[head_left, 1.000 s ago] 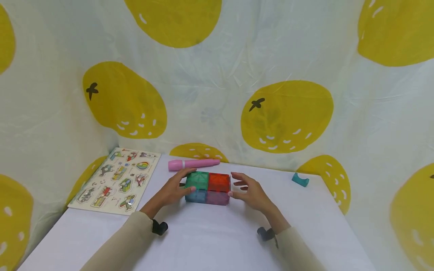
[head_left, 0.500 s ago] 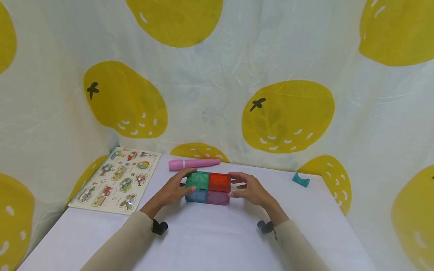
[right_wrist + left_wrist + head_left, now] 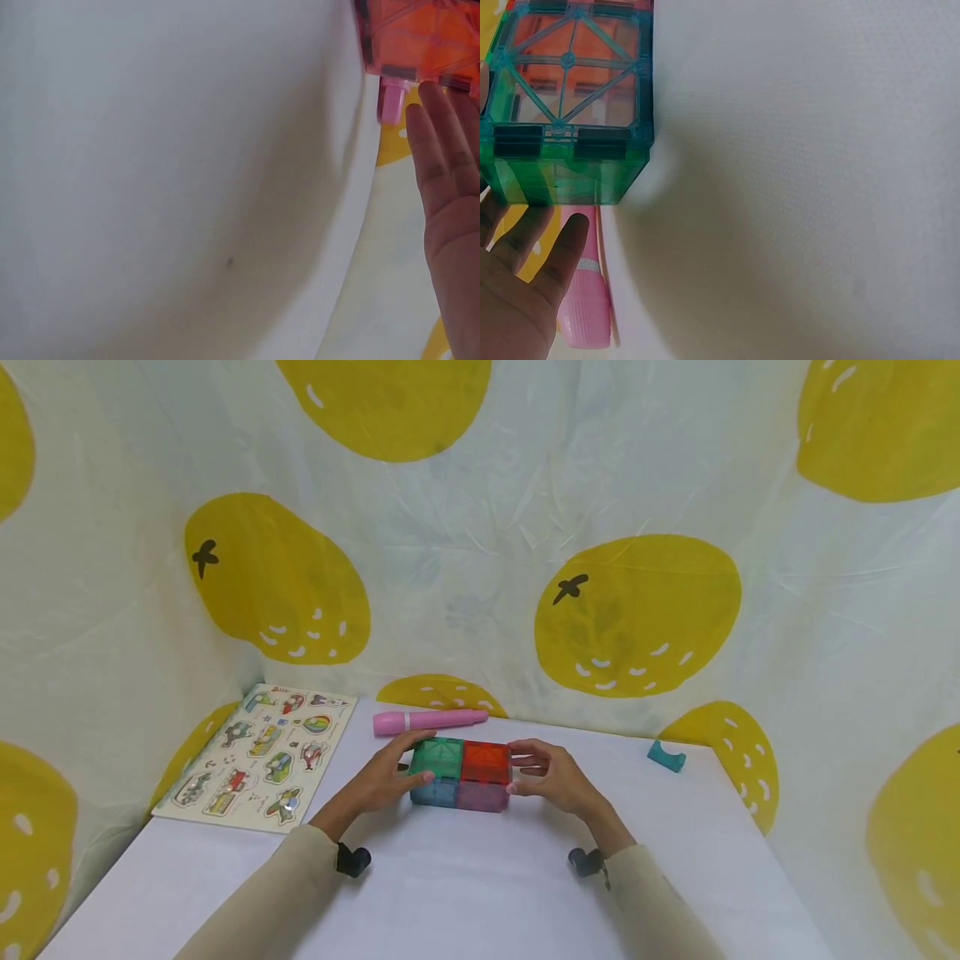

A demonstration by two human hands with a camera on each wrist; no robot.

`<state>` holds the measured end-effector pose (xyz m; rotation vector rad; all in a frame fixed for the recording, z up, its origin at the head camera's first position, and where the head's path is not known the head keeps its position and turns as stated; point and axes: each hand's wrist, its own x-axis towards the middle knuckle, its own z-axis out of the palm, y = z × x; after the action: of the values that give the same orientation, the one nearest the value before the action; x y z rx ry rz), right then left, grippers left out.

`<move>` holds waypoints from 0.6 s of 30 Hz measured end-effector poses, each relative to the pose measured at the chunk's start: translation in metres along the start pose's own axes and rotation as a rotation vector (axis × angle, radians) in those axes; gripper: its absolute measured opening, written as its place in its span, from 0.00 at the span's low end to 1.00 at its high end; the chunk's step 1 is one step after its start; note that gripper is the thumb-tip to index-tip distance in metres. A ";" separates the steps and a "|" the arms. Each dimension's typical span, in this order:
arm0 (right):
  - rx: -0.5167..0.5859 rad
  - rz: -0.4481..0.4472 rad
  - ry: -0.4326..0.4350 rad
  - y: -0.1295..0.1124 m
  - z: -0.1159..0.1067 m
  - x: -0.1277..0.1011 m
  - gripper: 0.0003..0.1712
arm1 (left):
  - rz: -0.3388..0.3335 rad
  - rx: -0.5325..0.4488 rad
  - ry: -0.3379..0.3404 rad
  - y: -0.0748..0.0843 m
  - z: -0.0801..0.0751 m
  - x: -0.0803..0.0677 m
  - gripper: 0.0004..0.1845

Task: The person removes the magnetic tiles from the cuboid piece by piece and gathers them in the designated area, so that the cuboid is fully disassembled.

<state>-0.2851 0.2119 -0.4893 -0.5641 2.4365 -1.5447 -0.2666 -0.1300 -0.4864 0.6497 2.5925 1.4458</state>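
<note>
A box of see-through magnetic tiles (image 3: 460, 774) sits on the white table (image 3: 465, 893), with green and red tiles on top and blue and purple ones in front. My left hand (image 3: 382, 781) rests against its left end, fingers along the far top edge and thumb at the front. My right hand (image 3: 551, 779) touches the right end with straight fingers. The left wrist view shows the green-edged box (image 3: 570, 97) just above my left hand (image 3: 517, 300). In the right wrist view the orange corner (image 3: 420, 34) meets the fingertips of my right hand (image 3: 450, 195).
A pink marker (image 3: 427, 721) lies just behind the box. A picture puzzle board (image 3: 258, 756) lies at the table's left edge, and a small teal piece (image 3: 665, 756) at the far right. A cloth with yellow fruit prints (image 3: 637, 610) hangs close behind and beside the table.
My right hand has moved left, from a little apart with spread fingers to touching the box's right end. The left hand and the box stay put.
</note>
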 end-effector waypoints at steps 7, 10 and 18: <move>0.085 -0.038 -0.035 0.007 -0.009 -0.005 0.40 | 0.003 0.003 -0.004 0.001 0.000 0.000 0.38; 0.016 -0.038 -0.037 0.007 -0.013 -0.009 0.41 | 0.003 0.002 -0.001 0.000 0.000 0.000 0.39; -0.212 -0.004 -0.001 0.001 -0.018 -0.018 0.40 | 0.005 -0.006 0.001 -0.003 0.000 0.000 0.39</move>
<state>-0.2758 0.2350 -0.4833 -0.6054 2.6177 -1.2955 -0.2673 -0.1312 -0.4885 0.6551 2.5884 1.4553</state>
